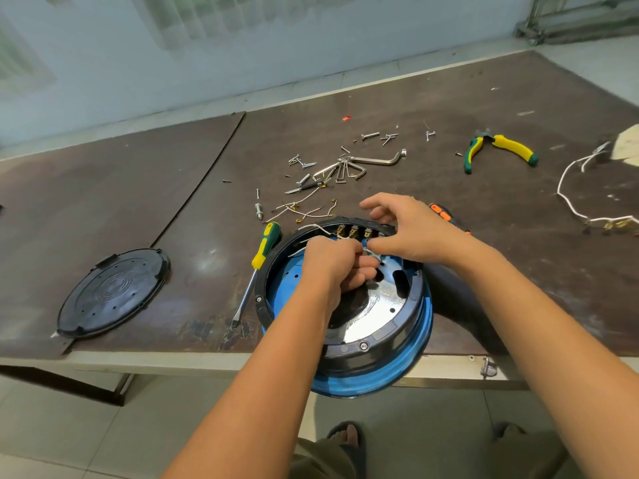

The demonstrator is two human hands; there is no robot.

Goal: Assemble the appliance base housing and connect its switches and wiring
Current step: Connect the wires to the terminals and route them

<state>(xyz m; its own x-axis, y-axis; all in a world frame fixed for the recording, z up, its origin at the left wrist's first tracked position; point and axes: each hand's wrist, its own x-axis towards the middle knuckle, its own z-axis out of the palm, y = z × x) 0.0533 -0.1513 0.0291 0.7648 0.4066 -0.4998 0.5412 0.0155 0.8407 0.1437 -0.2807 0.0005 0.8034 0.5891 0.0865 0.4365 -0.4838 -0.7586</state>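
The round appliance base housing (377,344), black ring on a blue shell with a shiny metal plate inside, lies upside down at the table's front edge, partly overhanging it. A row of switches (352,231) with brass terminals lines its far inner wall. My left hand (337,264) is inside the housing, fingers closed on white wires (321,229) that run toward the switches. My right hand (404,233) reaches over the far rim, thumb and forefinger pinching a small wire end just below the switches. The pinched part is mostly hidden by my fingers.
A black round cover (114,292) lies at the left. A green-yellow screwdriver (257,267) rests against the housing's left side. Loose screws, hex keys (359,165) and short wires are scattered behind. Pliers (498,148) and a white cable (570,198) lie at right; an orange-black tool (444,214) is behind my right hand.
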